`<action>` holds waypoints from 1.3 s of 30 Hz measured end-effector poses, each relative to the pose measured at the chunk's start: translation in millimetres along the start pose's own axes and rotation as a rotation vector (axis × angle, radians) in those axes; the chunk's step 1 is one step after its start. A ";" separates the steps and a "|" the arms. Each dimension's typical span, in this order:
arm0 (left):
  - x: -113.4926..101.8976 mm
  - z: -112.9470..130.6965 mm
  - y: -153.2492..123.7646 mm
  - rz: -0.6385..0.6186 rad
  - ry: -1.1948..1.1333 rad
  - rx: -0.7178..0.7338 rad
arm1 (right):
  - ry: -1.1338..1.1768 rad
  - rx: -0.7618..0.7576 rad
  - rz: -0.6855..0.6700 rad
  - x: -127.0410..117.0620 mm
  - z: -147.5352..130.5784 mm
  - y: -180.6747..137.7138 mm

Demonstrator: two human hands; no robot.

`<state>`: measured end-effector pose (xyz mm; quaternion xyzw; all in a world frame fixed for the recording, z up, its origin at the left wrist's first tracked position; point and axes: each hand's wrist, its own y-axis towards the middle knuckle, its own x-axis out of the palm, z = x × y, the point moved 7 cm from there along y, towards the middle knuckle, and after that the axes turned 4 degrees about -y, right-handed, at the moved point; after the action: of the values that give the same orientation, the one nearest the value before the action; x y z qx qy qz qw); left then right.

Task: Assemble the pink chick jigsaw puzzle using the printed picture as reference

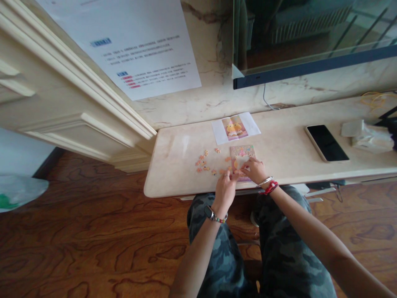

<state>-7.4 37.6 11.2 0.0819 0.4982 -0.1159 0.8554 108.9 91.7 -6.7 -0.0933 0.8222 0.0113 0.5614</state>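
A small jigsaw puzzle (242, 150) lies near the front edge of the shelf, its patterned border filled in and part of the middle pale and bare. My right hand (254, 170) is over its right side, thumb and fingers pinched together at the surface. Whatever is between those fingertips is too small to make out. At the puzzle's lower left, my left hand (226, 188) rests with fingers stretched out, its fingertips touching the lower edge. Several loose orange puzzle pieces (203, 162) are scattered to the left. Behind the puzzle is a printed reference picture (236, 127) on white paper.
A black-screened phone (327, 142) lies to the right on the pale shelf (173, 155), with a clear plastic packet (369, 136) beyond it. Above hangs a dark-framed screen (310, 66). A printed sheet (133, 49) is on the wall at left, near a panelled door frame (93, 99).
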 end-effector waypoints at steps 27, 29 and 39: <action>-20.0 -10.7 -3.8 0.144 -0.462 -0.091 | 0.031 -0.291 0.144 -12.4 -4.9 -19.2; -17.7 -21.4 -4.6 0.165 -0.678 -0.177 | 0.209 -0.254 0.195 -18.8 -1.0 -21.3; -4.5 -26.7 12.9 0.151 -0.872 -0.279 | 0.531 -0.199 -0.003 -22.2 -5.1 -28.4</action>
<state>-28.1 57.3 2.4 -0.0543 0.0952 -0.0090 0.9939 116.7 66.3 18.2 -0.1488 0.9352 0.0665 0.3144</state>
